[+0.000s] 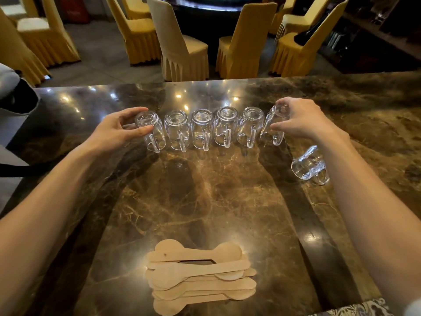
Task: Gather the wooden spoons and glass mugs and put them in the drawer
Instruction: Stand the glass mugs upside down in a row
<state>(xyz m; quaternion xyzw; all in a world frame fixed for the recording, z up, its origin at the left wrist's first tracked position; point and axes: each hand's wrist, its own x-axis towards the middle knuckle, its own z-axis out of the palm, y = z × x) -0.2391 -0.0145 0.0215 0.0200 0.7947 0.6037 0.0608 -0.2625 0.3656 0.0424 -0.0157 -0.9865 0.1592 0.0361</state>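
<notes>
Several glass mugs stand upside down in a row across the brown marble counter (pixel 227 190). My left hand (pixel 118 128) grips the leftmost mug (pixel 151 131) at its base. My right hand (pixel 300 120) grips the rightmost mug (pixel 273 126), which is tilted. Between them stand middle mugs (pixel 201 130) with handles facing me. One more mug (pixel 309 166) lies on its side under my right forearm. A pile of flat wooden spoons (pixel 200 275) rests near the counter's front edge. No drawer is in view.
Beyond the counter's far edge stand several yellow-covered chairs (pixel 182 42) around a dark round table (pixel 214 5). A grey and black object (pixel 13 94) sits at the counter's left end. A patterned cloth (pixel 355 310) shows at the bottom right.
</notes>
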